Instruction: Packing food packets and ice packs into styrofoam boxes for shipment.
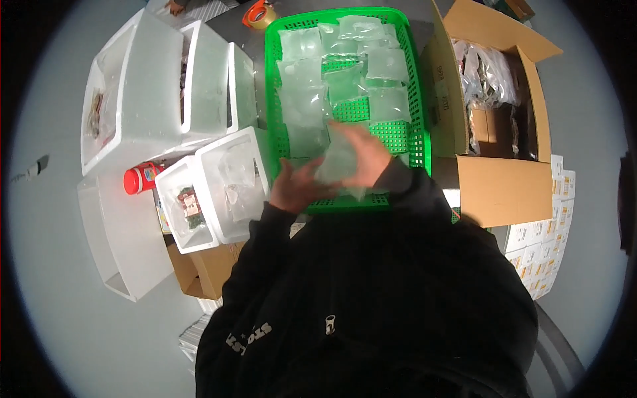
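A green plastic basket (273, 74) lies before me with several clear, pouch-shaped gel ice packs (302, 104) spread over its perforated floor. Near its front end, my right hand (366, 151) curls around one ice pack (337, 161), its fingers along the far side. My left hand (301, 183) is at the lower left of that same pack, thumb spread away and fingers reaching towards it. Both hands are blurred, and whether the left one bears any of the pack's weight cannot be made out. My forearms and dark sleeves cover part of the basket's near rim.
White foam boxes (149, 74) stand at left, some holding packaged goods. Two smaller foam boxes (211, 231) flank the basket, near a red-lidded jar (140, 178). An open cardboard carton (505, 191) is at right. A tape dispenser (260, 15) lies behind. Another person's hand (175, 7) shows top left.
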`<state>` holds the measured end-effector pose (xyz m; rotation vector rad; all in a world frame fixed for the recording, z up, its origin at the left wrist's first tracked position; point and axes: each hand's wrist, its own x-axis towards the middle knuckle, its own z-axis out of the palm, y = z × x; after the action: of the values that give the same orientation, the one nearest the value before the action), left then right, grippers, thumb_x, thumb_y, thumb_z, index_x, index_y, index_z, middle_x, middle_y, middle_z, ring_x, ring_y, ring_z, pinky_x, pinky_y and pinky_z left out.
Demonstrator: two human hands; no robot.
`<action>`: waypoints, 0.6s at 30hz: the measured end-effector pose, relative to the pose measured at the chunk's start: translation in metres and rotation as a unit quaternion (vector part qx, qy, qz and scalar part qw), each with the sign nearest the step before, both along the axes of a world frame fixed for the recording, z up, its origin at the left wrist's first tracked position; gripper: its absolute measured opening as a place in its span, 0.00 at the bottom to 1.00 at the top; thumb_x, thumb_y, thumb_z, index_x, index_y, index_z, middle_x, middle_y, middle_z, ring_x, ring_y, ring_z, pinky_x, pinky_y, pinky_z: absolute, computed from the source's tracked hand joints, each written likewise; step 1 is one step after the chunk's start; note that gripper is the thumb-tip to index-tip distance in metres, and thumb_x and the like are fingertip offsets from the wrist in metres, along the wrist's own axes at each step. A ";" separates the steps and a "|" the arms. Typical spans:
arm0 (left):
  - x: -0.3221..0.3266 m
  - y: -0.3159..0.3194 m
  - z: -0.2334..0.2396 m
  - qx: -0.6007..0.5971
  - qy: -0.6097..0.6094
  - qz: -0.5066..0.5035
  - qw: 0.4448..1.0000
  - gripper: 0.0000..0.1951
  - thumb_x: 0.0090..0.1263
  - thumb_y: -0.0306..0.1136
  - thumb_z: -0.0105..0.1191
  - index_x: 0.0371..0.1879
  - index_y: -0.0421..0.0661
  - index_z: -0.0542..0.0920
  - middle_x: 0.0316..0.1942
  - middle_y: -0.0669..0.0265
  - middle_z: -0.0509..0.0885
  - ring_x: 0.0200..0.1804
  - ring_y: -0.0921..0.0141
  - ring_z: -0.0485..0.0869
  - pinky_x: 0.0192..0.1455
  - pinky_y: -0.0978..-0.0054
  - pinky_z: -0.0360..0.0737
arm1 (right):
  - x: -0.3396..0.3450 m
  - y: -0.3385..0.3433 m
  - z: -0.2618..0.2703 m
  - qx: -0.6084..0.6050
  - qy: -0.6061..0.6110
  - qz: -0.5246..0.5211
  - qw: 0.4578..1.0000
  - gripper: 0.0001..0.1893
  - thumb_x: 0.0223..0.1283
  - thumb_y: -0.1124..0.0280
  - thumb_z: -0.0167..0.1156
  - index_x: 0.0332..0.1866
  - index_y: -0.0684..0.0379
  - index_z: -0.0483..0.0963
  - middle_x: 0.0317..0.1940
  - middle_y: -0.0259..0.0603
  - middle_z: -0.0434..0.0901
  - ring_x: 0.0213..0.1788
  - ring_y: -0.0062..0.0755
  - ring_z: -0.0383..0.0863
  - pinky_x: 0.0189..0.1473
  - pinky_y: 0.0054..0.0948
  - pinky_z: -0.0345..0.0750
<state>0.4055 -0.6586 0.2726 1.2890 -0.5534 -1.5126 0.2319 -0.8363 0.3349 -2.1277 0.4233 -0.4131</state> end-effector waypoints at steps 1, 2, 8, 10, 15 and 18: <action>-0.002 0.003 -0.015 -0.009 -0.260 -0.155 0.953 0.33 0.67 0.51 0.53 0.65 0.41 0.65 0.58 0.55 0.74 0.61 0.62 0.73 0.61 0.60 0.71 | 0.006 0.016 0.006 -0.001 0.000 0.005 1.000 0.55 0.30 0.59 0.78 0.71 0.55 0.55 0.59 0.58 0.68 0.61 0.53 0.69 0.61 0.43 0.70; -0.008 -0.003 0.003 -0.010 -0.259 -0.157 0.953 0.33 0.67 0.51 0.53 0.65 0.41 0.65 0.58 0.55 0.74 0.61 0.62 0.73 0.61 0.60 0.71 | 0.010 0.028 0.010 -0.019 0.031 0.065 0.997 0.55 0.32 0.59 0.78 0.71 0.56 0.55 0.61 0.57 0.67 0.62 0.52 0.69 0.62 0.43 0.69; -0.031 0.031 0.023 0.098 0.248 0.060 0.962 0.31 0.61 0.34 0.57 0.64 0.39 0.65 0.57 0.54 0.75 0.54 0.56 0.78 0.57 0.55 0.77 | 0.050 -0.024 -0.034 0.092 0.033 0.053 0.994 0.36 0.51 0.59 0.68 0.65 0.58 0.64 0.58 0.52 0.72 0.60 0.49 0.72 0.60 0.43 0.70; -0.024 0.056 0.020 0.085 0.235 0.113 0.962 0.29 0.60 0.28 0.54 0.63 0.39 0.65 0.56 0.54 0.76 0.55 0.56 0.78 0.58 0.56 0.77 | 0.072 -0.082 -0.069 -0.072 0.060 -0.120 0.988 0.26 0.51 0.64 0.67 0.56 0.60 0.72 0.50 0.55 0.77 0.53 0.52 0.78 0.56 0.40 0.75; 0.021 0.149 -0.008 -0.011 0.118 0.246 0.962 0.33 0.60 0.30 0.58 0.66 0.39 0.62 0.57 0.53 0.75 0.55 0.55 0.78 0.60 0.52 0.75 | 0.125 -0.182 -0.146 -0.236 0.293 -0.042 0.925 0.52 0.30 0.57 0.78 0.67 0.57 0.61 0.63 0.57 0.67 0.64 0.54 0.68 0.64 0.44 0.69; 0.009 0.179 0.045 -0.081 0.092 0.450 0.885 0.31 0.60 0.28 0.55 0.64 0.39 0.64 0.56 0.56 0.75 0.57 0.59 0.76 0.62 0.59 0.73 | 0.154 -0.173 -0.145 -0.304 0.470 0.016 0.829 0.62 0.19 0.50 0.81 0.70 0.51 0.56 0.63 0.49 0.69 0.65 0.52 0.68 0.65 0.57 0.62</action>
<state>0.4149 -0.4793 0.3178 1.0254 0.0717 -0.7630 0.3859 -1.0097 0.1896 -2.8636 0.8871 0.6794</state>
